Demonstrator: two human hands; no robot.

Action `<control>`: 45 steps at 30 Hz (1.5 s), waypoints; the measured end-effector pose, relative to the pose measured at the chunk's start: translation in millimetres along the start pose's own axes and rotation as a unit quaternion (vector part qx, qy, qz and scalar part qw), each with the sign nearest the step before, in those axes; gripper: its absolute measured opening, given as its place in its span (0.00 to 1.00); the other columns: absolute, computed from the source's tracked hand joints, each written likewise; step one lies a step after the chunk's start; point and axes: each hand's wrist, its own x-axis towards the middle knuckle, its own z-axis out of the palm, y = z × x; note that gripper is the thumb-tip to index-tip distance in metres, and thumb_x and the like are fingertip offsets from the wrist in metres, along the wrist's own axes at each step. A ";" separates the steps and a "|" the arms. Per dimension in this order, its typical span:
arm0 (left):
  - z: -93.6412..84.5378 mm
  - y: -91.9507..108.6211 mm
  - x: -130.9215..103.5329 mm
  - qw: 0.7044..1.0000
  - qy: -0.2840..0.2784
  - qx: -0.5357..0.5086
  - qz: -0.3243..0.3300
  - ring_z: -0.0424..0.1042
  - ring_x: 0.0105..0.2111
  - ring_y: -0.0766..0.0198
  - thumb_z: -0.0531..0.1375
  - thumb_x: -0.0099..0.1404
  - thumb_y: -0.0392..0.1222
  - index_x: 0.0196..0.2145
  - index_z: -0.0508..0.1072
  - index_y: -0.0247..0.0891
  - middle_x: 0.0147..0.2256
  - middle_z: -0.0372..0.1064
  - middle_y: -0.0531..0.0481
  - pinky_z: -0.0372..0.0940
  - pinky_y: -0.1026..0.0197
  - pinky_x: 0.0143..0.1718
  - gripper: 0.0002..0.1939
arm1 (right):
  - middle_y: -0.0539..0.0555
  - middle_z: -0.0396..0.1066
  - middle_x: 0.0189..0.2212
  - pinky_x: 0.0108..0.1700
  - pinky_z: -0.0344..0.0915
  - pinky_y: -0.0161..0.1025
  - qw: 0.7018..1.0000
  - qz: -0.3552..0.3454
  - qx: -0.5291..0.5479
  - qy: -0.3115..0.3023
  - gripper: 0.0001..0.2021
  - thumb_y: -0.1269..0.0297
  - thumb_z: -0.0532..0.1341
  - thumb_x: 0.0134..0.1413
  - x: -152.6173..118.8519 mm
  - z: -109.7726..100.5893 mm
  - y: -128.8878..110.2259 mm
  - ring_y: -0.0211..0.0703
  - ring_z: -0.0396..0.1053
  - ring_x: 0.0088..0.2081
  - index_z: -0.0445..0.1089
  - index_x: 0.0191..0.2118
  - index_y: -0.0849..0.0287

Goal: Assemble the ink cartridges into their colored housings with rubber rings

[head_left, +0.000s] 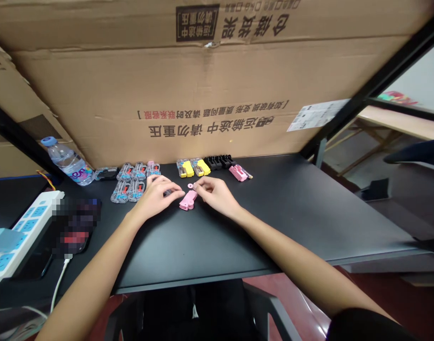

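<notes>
On the worktop (202, 251), the pink case (188, 200), likely light and stiff, is best pinched by its sides. Left fingers (175, 194) are parted, seemingly empty; right fingers (204, 182) nearly closed, hold unclear.

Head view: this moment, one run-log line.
left hand: beside front pink piece; right hand: near pink ring; grip: unclear; front pink piece: on black table; yellow pieces: behind

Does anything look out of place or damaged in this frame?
Yes: the printing on the cardboard panel behind the black table is upside down, and pixelation covers part of the phone at left.
</notes>
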 end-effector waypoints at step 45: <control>-12.4 -21.0 -4.2 0.995 -0.096 -0.031 0.011 0.75 0.35 0.59 0.58 0.73 0.43 0.44 0.83 0.42 0.35 0.74 0.48 0.71 0.55 0.41 0.13 | 0.59 0.80 0.49 0.58 0.72 0.51 0.962 -0.180 -0.199 -0.045 0.17 0.77 0.58 0.62 5.0 -7.7 16.1 0.53 0.77 0.53 0.78 0.51 0.55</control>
